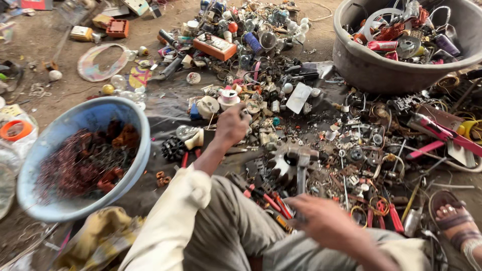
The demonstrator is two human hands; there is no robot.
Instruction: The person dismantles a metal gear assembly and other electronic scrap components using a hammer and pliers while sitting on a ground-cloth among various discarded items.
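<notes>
My left hand (232,123) reaches forward on a white-sleeved arm into a pile of small scrap parts (281,115) on a dark cloth. Its fingers curl down over the bits, and whatever lies under them is hidden. My right hand (321,217) is blurred and hovers low over my knee with its fingers spread and nothing visible in it. Just beyond its fingertips lie a hammer (301,168) and a toothed metal gear (281,163).
A blue bowl (30,165) of reddish copper wire stands at the left. A large grey tub (361,62) of mixed scrap sits at the back right. Red-handled tools (432,131), bulbs (187,131) and an orange box (215,46) lie around. My sandalled foot (454,218) is at the right.
</notes>
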